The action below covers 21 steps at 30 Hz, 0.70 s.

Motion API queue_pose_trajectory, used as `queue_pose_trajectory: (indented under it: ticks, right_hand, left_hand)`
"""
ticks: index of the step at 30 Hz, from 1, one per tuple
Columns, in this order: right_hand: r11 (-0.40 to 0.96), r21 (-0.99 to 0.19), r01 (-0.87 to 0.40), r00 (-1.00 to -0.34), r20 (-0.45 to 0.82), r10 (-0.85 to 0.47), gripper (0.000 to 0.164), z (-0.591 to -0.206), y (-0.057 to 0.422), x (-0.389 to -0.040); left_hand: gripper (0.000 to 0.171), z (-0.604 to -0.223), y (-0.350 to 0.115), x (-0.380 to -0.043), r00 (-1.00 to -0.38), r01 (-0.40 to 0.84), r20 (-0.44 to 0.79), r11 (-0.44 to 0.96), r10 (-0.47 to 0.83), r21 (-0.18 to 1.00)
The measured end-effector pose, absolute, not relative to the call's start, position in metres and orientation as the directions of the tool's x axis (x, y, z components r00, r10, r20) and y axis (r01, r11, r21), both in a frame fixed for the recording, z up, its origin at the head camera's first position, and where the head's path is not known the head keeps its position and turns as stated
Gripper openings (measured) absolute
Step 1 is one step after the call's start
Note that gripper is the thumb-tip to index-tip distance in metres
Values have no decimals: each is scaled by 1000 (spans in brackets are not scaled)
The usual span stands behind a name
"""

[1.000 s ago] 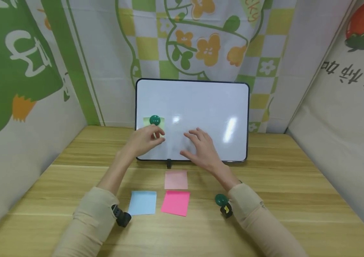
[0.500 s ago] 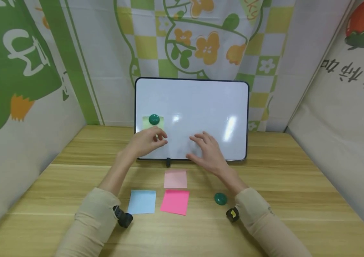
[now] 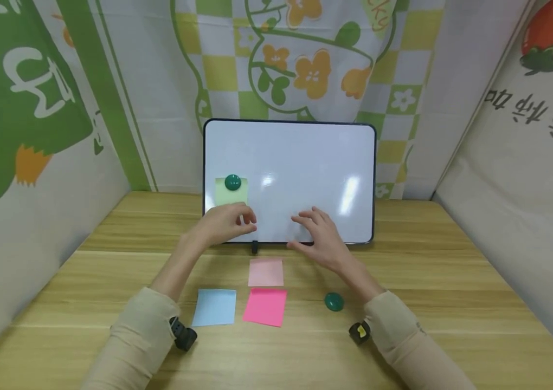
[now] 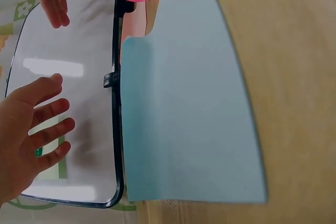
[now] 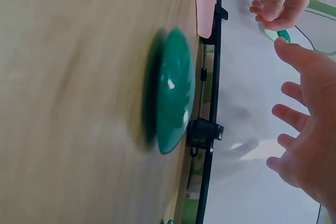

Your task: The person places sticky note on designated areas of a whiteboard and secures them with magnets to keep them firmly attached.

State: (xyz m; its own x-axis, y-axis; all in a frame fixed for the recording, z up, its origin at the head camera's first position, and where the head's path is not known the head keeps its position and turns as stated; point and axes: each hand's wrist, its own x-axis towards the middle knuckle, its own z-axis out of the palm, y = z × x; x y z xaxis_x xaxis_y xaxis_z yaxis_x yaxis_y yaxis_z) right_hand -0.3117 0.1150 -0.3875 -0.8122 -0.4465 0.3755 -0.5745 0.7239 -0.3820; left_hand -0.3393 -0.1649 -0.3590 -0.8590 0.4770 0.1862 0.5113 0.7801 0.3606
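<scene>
The left hand (image 3: 225,223) and right hand (image 3: 322,238) hold nothing, fingers loosely spread. Near the left edge of the whiteboard (image 3: 301,157), a magnet (image 3: 232,182) pins the green note (image 3: 224,197): likely light, easily creased, best pinched by its sides.

A pale wood-grain table (image 3: 452,303) is carrying a black-framed whiteboard (image 3: 296,157), which is standing toward the back. In front of it a pale pink sticky note (image 3: 265,272) is lying flat, with a hot pink sticky note (image 3: 265,307) lying just nearer the person. A light blue sticky note (image 3: 214,307) is lying to the left of the hot pink one, and a domed green magnet (image 3: 334,301) is resting to its right.
</scene>
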Motion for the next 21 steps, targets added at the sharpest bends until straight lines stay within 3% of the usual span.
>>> queue_pose_trajectory:
  ticks: [21]
  right_hand:
    - [702, -407, -585, -810, 331, -484, 63, -391, 136, -298]
  left_hand:
    - [20, -360, -161, -333, -830, 551, 128, 762, 543, 340]
